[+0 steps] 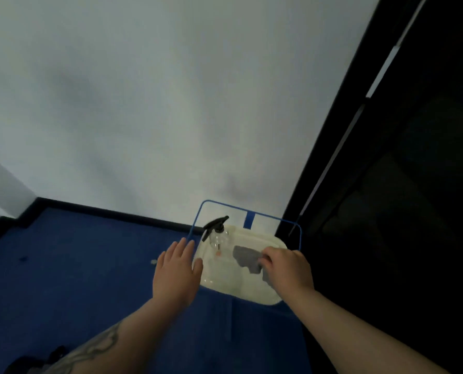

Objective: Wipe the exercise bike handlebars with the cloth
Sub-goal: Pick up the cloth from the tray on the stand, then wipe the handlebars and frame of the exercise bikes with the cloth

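The grey cloth [248,257] lay in the right half of a white tray [225,282] on the blue floor [76,265], its long axis running from the tray's middle toward the right rim; the right hand [287,268] was on its near right end, fingers [266,261] curled and apparently pinching the fabric, though the blur left the grip uncertain; the left hand [177,268] lay flat and spread at the tray's left rim, thumb touching the edge, holding nothing; a spray bottle [218,233] stood at the far left corner, apart from the cloth; above the tray the way was open, a dark frame [333,157] close on the right; no handlebars were in view.
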### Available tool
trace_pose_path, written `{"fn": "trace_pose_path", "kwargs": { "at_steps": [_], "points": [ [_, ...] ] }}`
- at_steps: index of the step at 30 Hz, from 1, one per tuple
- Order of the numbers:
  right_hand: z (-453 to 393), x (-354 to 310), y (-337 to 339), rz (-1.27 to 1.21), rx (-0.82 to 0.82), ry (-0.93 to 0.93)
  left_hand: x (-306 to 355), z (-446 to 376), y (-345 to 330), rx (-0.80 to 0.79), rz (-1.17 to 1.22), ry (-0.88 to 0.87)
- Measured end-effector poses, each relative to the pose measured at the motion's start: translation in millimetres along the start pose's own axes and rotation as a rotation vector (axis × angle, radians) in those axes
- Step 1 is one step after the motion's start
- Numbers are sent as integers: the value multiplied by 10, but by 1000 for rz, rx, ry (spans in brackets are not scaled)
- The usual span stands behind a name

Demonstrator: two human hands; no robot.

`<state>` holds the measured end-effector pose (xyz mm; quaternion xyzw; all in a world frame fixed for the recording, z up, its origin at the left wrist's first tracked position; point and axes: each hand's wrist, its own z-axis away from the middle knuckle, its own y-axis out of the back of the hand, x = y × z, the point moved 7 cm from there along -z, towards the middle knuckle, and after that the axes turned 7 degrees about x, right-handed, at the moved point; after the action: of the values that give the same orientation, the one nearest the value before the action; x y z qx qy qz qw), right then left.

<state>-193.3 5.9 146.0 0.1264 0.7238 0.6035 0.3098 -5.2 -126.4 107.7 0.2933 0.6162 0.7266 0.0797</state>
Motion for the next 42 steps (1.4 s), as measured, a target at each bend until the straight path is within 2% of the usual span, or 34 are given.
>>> {"fn": "trace_pose_path", "kwargs": {
  "at_steps": [10,16,24,34,42],
  "points": [
    [-143,-1145,1100,-67,140,333,-300,722,1620,340,-59,243],
    [83,-1996,1545,-151,167,545,-581,1431,2456,498,-116,400],
    [659,-3115,2156,-265,169,741,-948,2630,3370,660,-206,597],
    [1797,-4177,2382,-296,130,930,-1663,4095,3916,783,-262,760],
    [2786,-4680,2126,-290,148,888,-2349,5046,3866,751,-271,743]
  ]
}}
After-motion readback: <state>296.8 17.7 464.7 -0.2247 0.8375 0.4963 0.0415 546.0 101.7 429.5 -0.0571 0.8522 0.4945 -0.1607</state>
